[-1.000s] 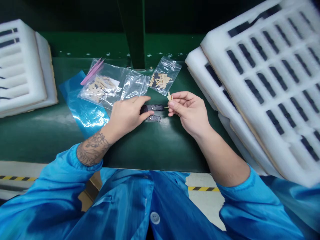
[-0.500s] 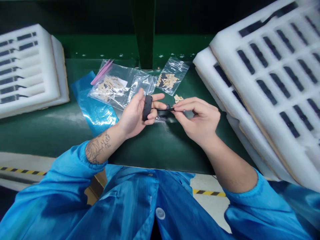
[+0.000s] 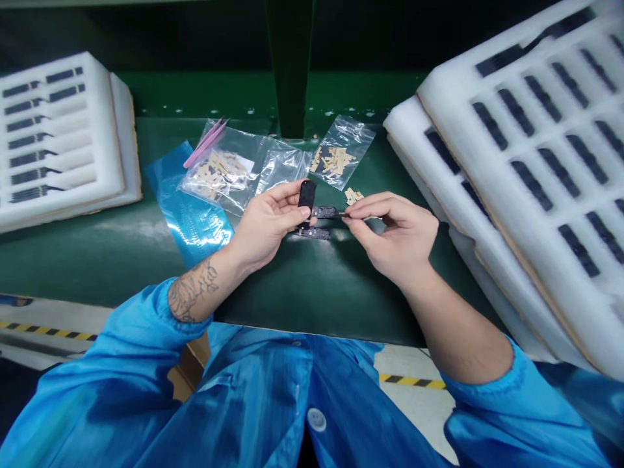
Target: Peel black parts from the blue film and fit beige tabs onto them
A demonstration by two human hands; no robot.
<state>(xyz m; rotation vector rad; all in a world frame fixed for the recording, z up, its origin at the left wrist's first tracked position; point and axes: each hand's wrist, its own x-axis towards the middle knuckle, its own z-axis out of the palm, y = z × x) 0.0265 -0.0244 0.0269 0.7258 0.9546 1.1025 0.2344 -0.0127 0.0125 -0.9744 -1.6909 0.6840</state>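
Pinched between thumb and fingers of my left hand point(image 3: 273, 224) is a dark flat part point(image 3: 307, 196), held upright. My right hand point(image 3: 397, 231) closes its thumb and fingertips on a thin dark piece point(image 3: 343, 214). Between the hands is a small black module point(image 3: 325, 212), close to the left fingertips; whether it joins the thin piece is unclear. Another black module point(image 3: 316, 233) lies just below, near the green table surface point(image 3: 312, 292). Small beige pieces point(image 3: 353, 196) lie behind the right fingers, partly covered.
Clear bags with beige pieces point(image 3: 217, 174) point(image 3: 333, 160), pink tweezers point(image 3: 205, 142) and a blue sheet point(image 3: 182, 201) lie behind the hands. White foam trays with black parts stand left point(image 3: 104, 130) and right point(image 3: 492, 156).
My left hand has turned over, its thumb now pressing the dark part, which was against the open palm before. The right hand stays pinched. The whole view has shifted slightly.
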